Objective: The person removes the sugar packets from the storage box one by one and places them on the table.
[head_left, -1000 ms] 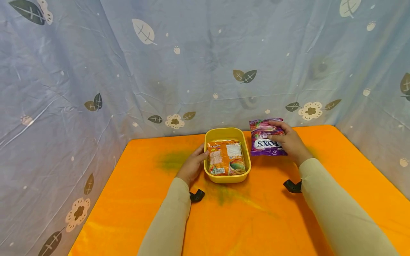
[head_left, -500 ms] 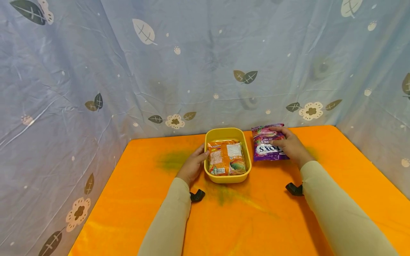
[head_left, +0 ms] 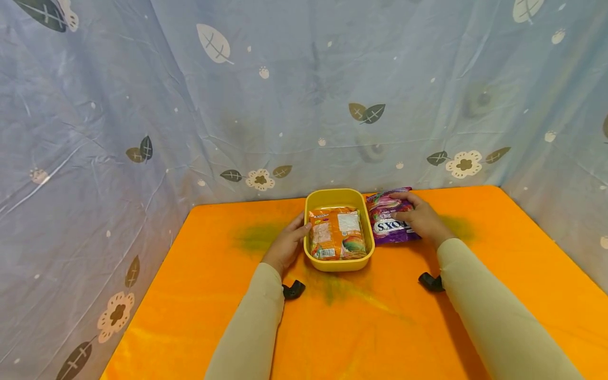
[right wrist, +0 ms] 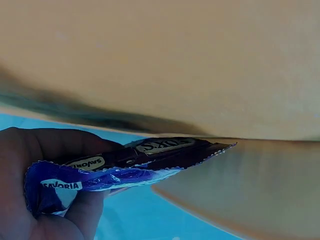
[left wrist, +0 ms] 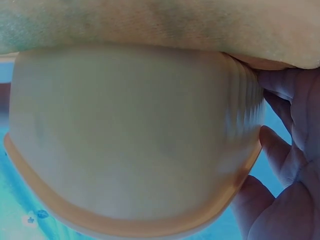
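A yellow plastic box (head_left: 338, 266) stands at the back middle of the table, holding an orange packet (head_left: 334, 232) with a barcode label. My left hand (head_left: 287, 244) grips its left side, thumb at the rim and fingers against the outer wall. In the left wrist view, fingers (left wrist: 272, 142) meet the ribbed wall. Right of the box, my right hand (head_left: 421, 217) holds a purple Fox's candy bag (head_left: 390, 225), its lettering upside down in the head view. The right wrist view shows the candy bag (right wrist: 125, 177) between thumb and fingers, low by the table and close against the box (right wrist: 240, 185).
An orange cloth (head_left: 199, 295) covers the table, with greenish stains. Blue-grey curtains (head_left: 285, 95) with leaves and flowers hang behind and at both sides, the back one right at the table's far edge. Dark wrist mounts (head_left: 431, 282) sit at both cuffs.
My right hand has lowered the candy bag toward the table and then brought it left, up to the box's right side. The left hand and the box have stayed in place.
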The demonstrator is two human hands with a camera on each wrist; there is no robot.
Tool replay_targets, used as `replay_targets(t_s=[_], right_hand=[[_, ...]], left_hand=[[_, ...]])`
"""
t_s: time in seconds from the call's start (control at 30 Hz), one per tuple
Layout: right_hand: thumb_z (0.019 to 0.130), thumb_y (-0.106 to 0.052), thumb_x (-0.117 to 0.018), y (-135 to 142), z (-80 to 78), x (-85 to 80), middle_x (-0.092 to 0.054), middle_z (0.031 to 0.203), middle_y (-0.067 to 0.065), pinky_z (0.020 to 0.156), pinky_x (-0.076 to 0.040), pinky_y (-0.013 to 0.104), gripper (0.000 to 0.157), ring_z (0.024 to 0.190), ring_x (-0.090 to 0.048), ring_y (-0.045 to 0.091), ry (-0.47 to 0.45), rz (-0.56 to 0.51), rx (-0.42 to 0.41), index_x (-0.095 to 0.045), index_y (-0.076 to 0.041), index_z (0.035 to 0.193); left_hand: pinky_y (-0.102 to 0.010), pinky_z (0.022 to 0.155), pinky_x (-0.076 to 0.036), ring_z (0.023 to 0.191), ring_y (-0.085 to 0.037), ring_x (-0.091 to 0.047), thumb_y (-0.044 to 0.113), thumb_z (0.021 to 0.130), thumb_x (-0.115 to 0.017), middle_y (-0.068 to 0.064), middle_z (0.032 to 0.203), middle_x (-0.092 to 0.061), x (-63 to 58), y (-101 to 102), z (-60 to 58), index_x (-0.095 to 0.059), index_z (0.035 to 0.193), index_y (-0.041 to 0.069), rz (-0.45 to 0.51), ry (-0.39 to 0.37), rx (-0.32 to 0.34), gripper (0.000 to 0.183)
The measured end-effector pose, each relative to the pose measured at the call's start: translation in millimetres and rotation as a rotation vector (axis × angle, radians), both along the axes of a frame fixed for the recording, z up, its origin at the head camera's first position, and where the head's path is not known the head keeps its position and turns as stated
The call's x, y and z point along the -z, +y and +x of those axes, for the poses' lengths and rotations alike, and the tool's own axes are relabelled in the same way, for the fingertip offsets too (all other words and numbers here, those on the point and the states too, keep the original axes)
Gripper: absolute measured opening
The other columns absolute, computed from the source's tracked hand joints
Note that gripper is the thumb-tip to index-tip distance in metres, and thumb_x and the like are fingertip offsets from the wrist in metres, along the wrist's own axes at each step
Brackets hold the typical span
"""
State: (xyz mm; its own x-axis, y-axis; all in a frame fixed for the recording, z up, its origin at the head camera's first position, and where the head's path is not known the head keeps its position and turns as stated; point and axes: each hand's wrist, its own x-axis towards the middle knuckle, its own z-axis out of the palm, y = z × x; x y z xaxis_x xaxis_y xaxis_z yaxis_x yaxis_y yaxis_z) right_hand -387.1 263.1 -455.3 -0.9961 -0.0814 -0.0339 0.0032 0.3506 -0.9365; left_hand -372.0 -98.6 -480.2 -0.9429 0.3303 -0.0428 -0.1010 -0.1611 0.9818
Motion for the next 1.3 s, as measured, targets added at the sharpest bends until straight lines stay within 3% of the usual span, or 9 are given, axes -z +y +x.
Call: replay_targets(t_s=[0.13,0.3,0.6,0.8,1.07,1.3], right_hand=[[0.091,-0.026,-0.067,-4.4,-6.3,1.2,-0.035,0.144,0.015,0.093,-0.045,0.045,0.057,0.114,-0.047,0.036,0.000,0.020,0.000,-0.043,-0.028,0.144],[0.092,-0.023,-0.066,-5.1,-10.7,3.9,-0.033,0.145,0.017,0.090,-0.048,0.046,0.057,0.113,-0.048,0.039,-0.071,0.020,-0.003,-0.041,-0.028,0.144],[0.093,-0.021,-0.063,-2.7,-11.0,-1.0,-0.027,0.147,0.020,0.089,-0.049,0.045,0.060,0.112,-0.048,0.040,-0.135,0.011,-0.028,-0.037,-0.024,0.147],[0.093,-0.022,-0.063,-0.9,-12.9,-1.6,-0.025,0.148,0.022,0.097,-0.042,0.048,0.060,0.114,-0.045,0.040,-0.145,0.104,-0.061,-0.038,-0.020,0.146],[0.090,-0.025,-0.066,-0.9,-13.3,-2.9,-0.023,0.150,0.023,0.105,-0.029,0.052,0.062,0.121,-0.036,0.041,-0.148,0.117,-0.061,-0.039,-0.015,0.145],[0.089,-0.030,-0.066,-0.9,-14.6,-1.5,-0.024,0.149,0.023,0.107,-0.025,0.054,0.062,0.121,-0.033,0.043,-0.148,0.165,-0.062,-0.040,-0.016,0.145]], left_hand=[[-0.034,0.104,-0.034,0.131,-0.014,-0.037,0.023,0.100,-0.053,0.005,0.149,-0.036,-0.6,0.5,-0.2,-0.032,0.151,0.025,0.010,0.016,0.006,0.055],[-0.036,0.102,-0.038,0.128,-0.018,-0.043,0.023,0.101,-0.051,0.003,0.148,-0.037,1.1,-1.2,-0.3,-0.032,0.151,0.026,0.020,0.004,0.021,0.054],[-0.036,0.106,-0.031,0.133,-0.015,-0.034,0.023,0.100,-0.052,0.003,0.151,-0.032,0.0,-0.5,-0.4,-0.031,0.152,0.024,0.023,0.006,0.021,0.056],[-0.034,0.106,-0.032,0.133,-0.013,-0.035,0.021,0.100,-0.052,0.002,0.151,-0.033,1.0,0.2,0.0,-0.032,0.151,0.023,0.023,0.017,0.018,0.055],[-0.034,0.106,-0.032,0.133,-0.013,-0.034,0.022,0.100,-0.051,0.004,0.150,-0.034,1.0,0.3,-0.1,-0.032,0.151,0.024,0.025,0.016,0.020,0.055],[-0.035,0.107,-0.031,0.133,-0.013,-0.033,0.024,0.100,-0.052,0.005,0.150,-0.033,1.3,-0.3,1.0,-0.031,0.151,0.024,0.010,0.008,0.008,0.055]])
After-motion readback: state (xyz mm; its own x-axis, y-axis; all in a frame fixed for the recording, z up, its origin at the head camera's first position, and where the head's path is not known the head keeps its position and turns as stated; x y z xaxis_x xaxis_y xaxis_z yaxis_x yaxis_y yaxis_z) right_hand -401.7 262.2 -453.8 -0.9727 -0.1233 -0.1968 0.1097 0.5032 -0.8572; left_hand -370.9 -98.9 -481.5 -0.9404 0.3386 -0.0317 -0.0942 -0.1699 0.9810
